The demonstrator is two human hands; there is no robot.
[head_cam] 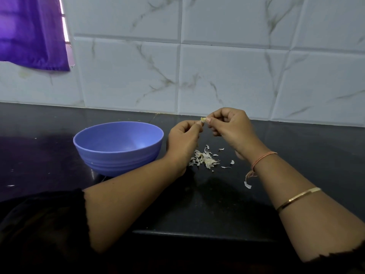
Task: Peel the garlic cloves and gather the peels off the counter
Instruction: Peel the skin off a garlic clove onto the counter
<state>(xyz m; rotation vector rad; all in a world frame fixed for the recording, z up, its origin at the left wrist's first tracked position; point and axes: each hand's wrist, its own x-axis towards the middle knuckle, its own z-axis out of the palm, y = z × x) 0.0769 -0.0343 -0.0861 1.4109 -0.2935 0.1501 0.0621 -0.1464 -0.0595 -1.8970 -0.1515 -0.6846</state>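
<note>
Garlic clove (202,120) is held in the air above the counter (296,145), behind the peel pile (204,160). Left hand (183,139) and right hand (231,127) both pinch it at the fingertips, one from each side. Only a small pale part shows between the fingers, so its long axis and pointing direction cannot be told. The peels lie loose on the counter, just right of the blue bowl (118,155). One stray peel (247,184) lies apart, nearer the counter's front edge.
</note>
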